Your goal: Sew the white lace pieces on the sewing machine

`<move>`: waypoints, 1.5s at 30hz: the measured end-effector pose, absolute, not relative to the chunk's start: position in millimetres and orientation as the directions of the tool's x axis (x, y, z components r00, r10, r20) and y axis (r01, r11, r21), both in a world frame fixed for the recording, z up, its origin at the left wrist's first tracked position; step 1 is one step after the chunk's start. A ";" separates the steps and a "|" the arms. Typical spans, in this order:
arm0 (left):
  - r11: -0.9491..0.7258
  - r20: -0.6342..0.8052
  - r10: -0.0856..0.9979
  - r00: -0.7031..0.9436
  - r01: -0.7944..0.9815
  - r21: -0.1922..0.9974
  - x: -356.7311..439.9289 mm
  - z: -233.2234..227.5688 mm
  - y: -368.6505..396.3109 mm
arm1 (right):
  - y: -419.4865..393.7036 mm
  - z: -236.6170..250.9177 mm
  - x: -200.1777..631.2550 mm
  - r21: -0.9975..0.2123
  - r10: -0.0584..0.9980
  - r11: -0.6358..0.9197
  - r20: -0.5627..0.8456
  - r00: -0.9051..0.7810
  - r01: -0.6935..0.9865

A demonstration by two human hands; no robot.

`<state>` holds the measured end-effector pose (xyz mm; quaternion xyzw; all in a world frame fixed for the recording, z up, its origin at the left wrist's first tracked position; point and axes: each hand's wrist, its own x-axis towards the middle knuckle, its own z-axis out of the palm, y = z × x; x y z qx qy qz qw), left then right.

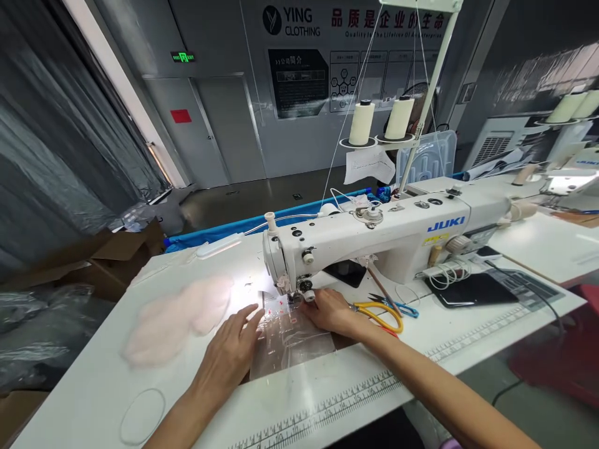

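A white JUKI sewing machine (360,231) stands on the table, its needle area lit. Below the needle lies a clear plastic sheet (294,343) with small red marks on it. My left hand (229,346) is at the sheet's left edge, fingers stretched and apart, holding nothing. Close on the right of the presser foot is my right hand (330,310), its fingers bent together; what lies between the fingertips is hidden. Left of the machine lie soft, fluffy pale pink pieces (182,321). Yellow-handled scissors (381,315) lie beside my right wrist.
A ruler strip (322,411) runs along the front of the white table (187,405). A thin loop (143,416) lies at the front left. Blue-handled snips (407,308) and a black pad (461,290) are to the right. Thread cones (362,123) stand behind; cardboard boxes (124,255) are at left.
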<state>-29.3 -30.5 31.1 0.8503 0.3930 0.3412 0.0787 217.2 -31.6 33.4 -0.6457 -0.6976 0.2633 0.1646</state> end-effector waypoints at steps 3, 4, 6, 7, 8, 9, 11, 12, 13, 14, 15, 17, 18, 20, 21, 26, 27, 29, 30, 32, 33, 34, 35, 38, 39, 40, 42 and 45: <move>-0.839 0.548 0.516 0.659 0.519 0.166 -29.4 31.0 -22.2 | -35.2 30.7 222.7 -0.578 0.987 0.063 -0.084 -0.136 0.814; -0.870 0.518 0.478 0.710 0.464 0.167 -27.9 31.0 -22.0 | -38.2 31.0 225.9 -0.586 0.984 0.088 -0.072 -0.160 0.806; -0.901 0.443 0.434 0.785 0.378 0.213 -24.7 29.6 -23.3 | -44.6 32.3 232.9 -0.612 0.978 0.135 -0.043 -0.203 0.779; -0.902 0.407 0.428 0.807 0.358 0.239 -23.4 28.2 -24.2 | -47.3 32.9 236.2 -0.631 0.976 0.151 -0.028 -0.217 0.761; -0.898 0.375 0.432 0.820 0.351 0.266 -22.3 26.5 -25.1 | -49.3 32.9 239.2 -0.654 0.974 0.161 -0.014 -0.225 0.739; -0.888 0.348 0.443 0.826 0.352 0.296 -21.6 24.6 -25.9 | -50.5 32.4 241.9 -0.683 0.974 0.161 -0.005 -0.225 0.713; -0.857 0.313 0.478 0.821 0.358 0.371 -20.6 21.3 -28.0 | -50.1 29.1 246.0 -0.752 0.979 0.131 -0.004 -0.203 0.646; -0.834 0.292 0.500 0.815 0.362 0.416 -20.2 19.8 -29.1 | -48.6 26.3 247.5 -0.788 0.982 0.105 -0.014 -0.187 0.607; -0.812 0.281 0.520 0.807 0.365 0.455 -19.8 18.3 -30.3 | -46.6 22.9 248.5 -0.822 0.985 0.076 -0.027 -0.172 0.564; -0.790 0.279 0.539 0.795 0.362 0.495 -19.6 17.0 -31.5 | -44.1 19.2 249.2 -0.852 0.985 0.050 -0.043 -0.164 0.520; -0.766 0.271 0.557 0.785 0.360 0.532 -19.5 15.7 -32.5 | -41.6 15.3 249.5 -0.878 0.985 0.027 -0.058 -0.162 0.478; -0.734 0.268 0.583 0.767 0.356 0.579 -20.3 13.6 -33.7 | -37.4 8.5 250.1 -0.913 0.983 -0.008 -0.083 -0.166 0.409; -0.719 0.273 0.599 0.753 0.356 0.597 -21.4 13.1 -33.8 | -36.2 6.1 250.6 -0.923 0.981 -0.020 -0.091 -0.169 0.384; -0.687 0.300 0.643 0.704 0.358 0.632 -25.3 13.6 -32.4 | -35.8 4.2 252.6 -0.934 0.979 -0.033 -0.102 -0.177 0.355; -0.667 0.325 0.676 0.661 0.362 0.651 -28.0 14.6 -31.0 | -36.6 4.7 254.0 -0.936 0.977 -0.035 -0.105 -0.184 0.350; -0.638 0.465 0.757 0.458 0.368 0.677 -36.8 21.5 -24.9 | -48.3 18.1 258.7 -0.866 0.964 0.002 -0.131 -0.230 0.500; -0.672 0.468 0.722 0.510 0.355 0.650 -35.7 22.4 -26.1 | -51.2 21.2 258.4 -0.801 0.964 0.028 -0.136 -0.227 0.599; -0.767 0.434 0.593 0.678 0.312 0.560 -30.2 22.7 -32.0 | -56.9 25.5 256.8 -0.637 0.973 0.077 -0.119 -0.196 0.767; -0.810 0.403 0.523 0.751 0.292 0.508 -26.2 22.1 -36.4 | -59.3 26.6 255.9 -0.596 0.978 0.087 -0.102 -0.183 0.798; -0.857 0.351 0.456 0.817 0.299 0.419 -17.7 19.8 -45.5 | -63.1 26.6 253.4 -0.693 0.978 0.058 -0.106 -0.181 0.718; -0.862 0.336 0.457 0.824 0.317 0.395 -14.1 18.5 -49.2 | -64.1 26.1 251.5 -0.785 0.969 0.004 -0.151 -0.197 0.619; -0.857 0.323 0.467 0.823 0.332 0.393 -11.5 17.3 -51.8 | -64.5 25.5 248.6 -0.864 0.950 -0.078 -0.216 -0.226 0.497; -0.845 0.312 0.480 0.820 0.336 0.416 -10.2 16.6 -53.0 | -64.1 25.1 244.3 -0.911 0.924 -0.175 -0.283 -0.258 0.373; -0.740 0.300 0.548 0.781 0.285 0.609 -15.8 19.0 -48.5 | -59.5 27.6 220.2 -0.911 0.848 -0.394 -0.412 -0.334 0.124; -0.657 0.282 0.611 0.740 0.276 0.702 -20.4 21.2 -45.2 | -57.5 30.0 208.7 -0.903 0.837 -0.422 -0.424 -0.346 0.084; -0.543 0.241 0.688 0.685 0.266 0.796 -25.7 23.7 -41.9 | -55.6 32.9 196.4 -0.896 0.830 -0.440 -0.429 -0.356 0.053; -0.265 0.094 0.824 0.558 0.234 0.936 -36.0 29.0 -36.2 | -52.8 39.2 173.0 -0.893 0.822 -0.451 -0.410 -0.396 -0.011; 0.002 -0.119 0.877 0.466 0.245 0.970 -44.8 33.7 -33.5 | -52.5 41.9 156.8 -0.913 0.828 -0.396 -0.308 -0.469 -0.099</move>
